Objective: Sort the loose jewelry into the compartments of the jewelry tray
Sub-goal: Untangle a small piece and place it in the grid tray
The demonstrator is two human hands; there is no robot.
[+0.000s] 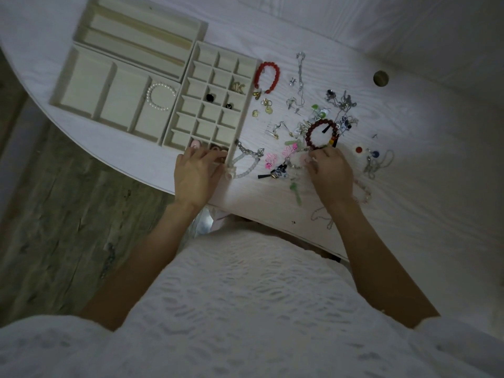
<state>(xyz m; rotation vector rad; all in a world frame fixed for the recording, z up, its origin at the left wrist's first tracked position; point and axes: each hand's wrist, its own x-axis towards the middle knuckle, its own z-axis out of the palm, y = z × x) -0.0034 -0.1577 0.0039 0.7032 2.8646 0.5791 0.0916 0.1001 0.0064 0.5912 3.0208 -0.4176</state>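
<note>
A cream jewelry tray with many small compartments lies on the white table, holding gold earrings, two dark pieces and a pink piece. My left hand rests at its near end, fingers over the nearest compartments. My right hand reaches into the loose jewelry pile, fingertips curled on small pieces just below a dark brown bead bracelet; what it pinches is hidden. A red bead bracelet and a pale bead bracelet lie beside the tray.
A larger tray to the left holds a pearl bracelet. A long-slot tray sits behind it. Silver chains and pink flower pieces lie scattered. A round hole is in the tabletop. The table edge curves near my body.
</note>
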